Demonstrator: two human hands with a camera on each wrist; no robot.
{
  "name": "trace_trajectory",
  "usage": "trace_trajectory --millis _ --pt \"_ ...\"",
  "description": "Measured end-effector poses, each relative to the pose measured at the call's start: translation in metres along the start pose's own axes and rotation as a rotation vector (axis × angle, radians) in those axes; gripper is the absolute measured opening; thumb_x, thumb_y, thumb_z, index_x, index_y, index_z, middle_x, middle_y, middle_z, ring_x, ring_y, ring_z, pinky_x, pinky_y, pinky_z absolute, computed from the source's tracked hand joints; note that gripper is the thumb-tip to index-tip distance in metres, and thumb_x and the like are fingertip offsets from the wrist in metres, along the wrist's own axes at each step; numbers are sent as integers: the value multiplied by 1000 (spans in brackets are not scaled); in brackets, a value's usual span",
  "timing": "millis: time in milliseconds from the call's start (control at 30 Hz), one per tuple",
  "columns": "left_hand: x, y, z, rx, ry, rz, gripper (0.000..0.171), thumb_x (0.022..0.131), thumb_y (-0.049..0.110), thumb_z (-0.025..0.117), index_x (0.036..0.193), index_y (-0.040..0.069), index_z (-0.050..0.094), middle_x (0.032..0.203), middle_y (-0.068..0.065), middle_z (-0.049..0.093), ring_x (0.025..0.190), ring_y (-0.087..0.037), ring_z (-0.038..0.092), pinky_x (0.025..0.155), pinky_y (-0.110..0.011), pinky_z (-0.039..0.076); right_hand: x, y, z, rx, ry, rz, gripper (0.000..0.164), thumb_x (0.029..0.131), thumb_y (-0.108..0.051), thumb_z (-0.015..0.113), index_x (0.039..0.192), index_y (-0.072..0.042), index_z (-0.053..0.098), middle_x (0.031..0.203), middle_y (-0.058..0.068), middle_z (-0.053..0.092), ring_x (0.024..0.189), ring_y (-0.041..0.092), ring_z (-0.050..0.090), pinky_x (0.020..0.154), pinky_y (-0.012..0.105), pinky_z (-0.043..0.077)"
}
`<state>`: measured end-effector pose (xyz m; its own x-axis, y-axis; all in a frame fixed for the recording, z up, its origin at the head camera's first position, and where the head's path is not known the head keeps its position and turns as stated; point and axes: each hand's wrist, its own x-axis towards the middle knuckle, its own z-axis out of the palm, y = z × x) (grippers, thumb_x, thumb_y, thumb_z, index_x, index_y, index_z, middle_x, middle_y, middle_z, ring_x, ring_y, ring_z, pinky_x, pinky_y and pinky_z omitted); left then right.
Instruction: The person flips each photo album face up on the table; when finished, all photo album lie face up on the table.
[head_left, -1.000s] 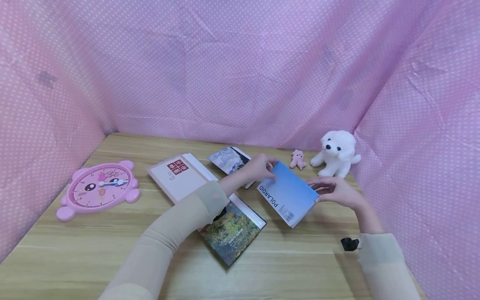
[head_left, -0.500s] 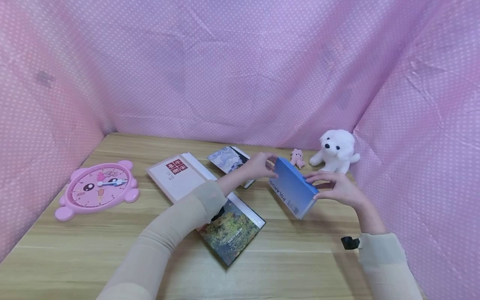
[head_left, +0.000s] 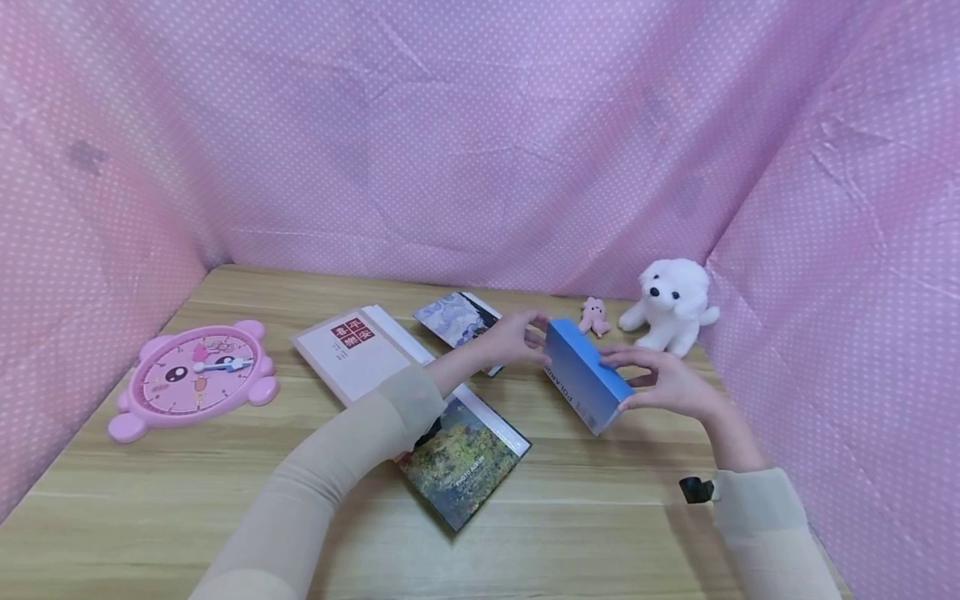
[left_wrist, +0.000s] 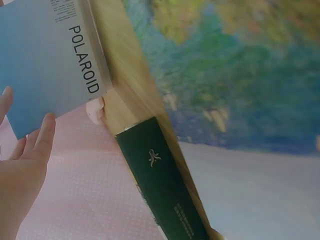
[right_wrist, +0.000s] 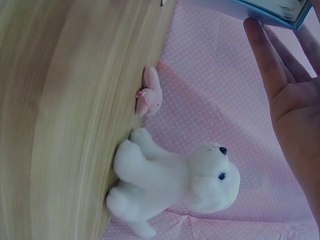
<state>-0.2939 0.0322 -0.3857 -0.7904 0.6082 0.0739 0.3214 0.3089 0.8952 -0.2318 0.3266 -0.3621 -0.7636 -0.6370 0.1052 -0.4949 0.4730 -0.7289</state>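
A blue photo album [head_left: 585, 379] lettered POLAROID is held tilted between both hands, its narrow blue edge facing up. My left hand [head_left: 513, 337] pinches its left end, with thumb and fingers on either side in the left wrist view. At the other end, my right hand [head_left: 667, 383] grips the album with thumb below and fingers over the top edge. White page edges of the album [right_wrist: 282, 7] show in the right wrist view. Under my left forearm lies a photo album with a painted garden cover [head_left: 472, 475], partly hidden by the sleeve.
A pale album with red characters [head_left: 360, 350] lies left of centre. Behind the left hand is a painted-cover album [head_left: 453, 317] with a dark green spine [left_wrist: 162, 180]. A pink toy clock [head_left: 198, 375] sits left; a pink plush [head_left: 594, 317] and white plush dog [head_left: 671, 304] stand at back right.
The blue album has tipped so its front cover turns away from the head view and its narrow edge shows more. Both hands stay on it, shifting slightly.
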Motion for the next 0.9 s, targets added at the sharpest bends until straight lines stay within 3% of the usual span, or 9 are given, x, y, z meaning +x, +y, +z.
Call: trace_trajectory --millis 267,533,700,900 --pt "-6 -5 -3 7 -26 14 64 80 12 76 136 11 45 125 -9 52 110 -24 61 84 -23 53 1 0 7 -25 -32 16 73 69 -16 83 134 -8 51 142 17 44 120 1 46 84 33 55" --pt "-12 -8 -4 71 -15 14 59 83 23 73 137 14 49 125 -7 55 105 -18 63 80 -22 54 3 2 13 13 -55 60 85 68 -16 84 141 -10 41 142 18 43 119 38 48 76 35 57" --pt "-15 -11 -4 133 -7 11 56 85 31 70 135 17 51 119 -5 58 102 -16 64 81 -23 53 2 5 18 14 -46 74 90 66 -14 86 143 -10 39 139 18 47 116 27 50 74 37 57" --pt "-19 -12 -4 176 23 31 47 87 24 69 131 18 55 112 -3 63 97 -15 65 79 -22 54 1 6 22 -34 -37 70 87 64 -18 87 140 -15 45 134 10 53 114 14 52 75 36 57"
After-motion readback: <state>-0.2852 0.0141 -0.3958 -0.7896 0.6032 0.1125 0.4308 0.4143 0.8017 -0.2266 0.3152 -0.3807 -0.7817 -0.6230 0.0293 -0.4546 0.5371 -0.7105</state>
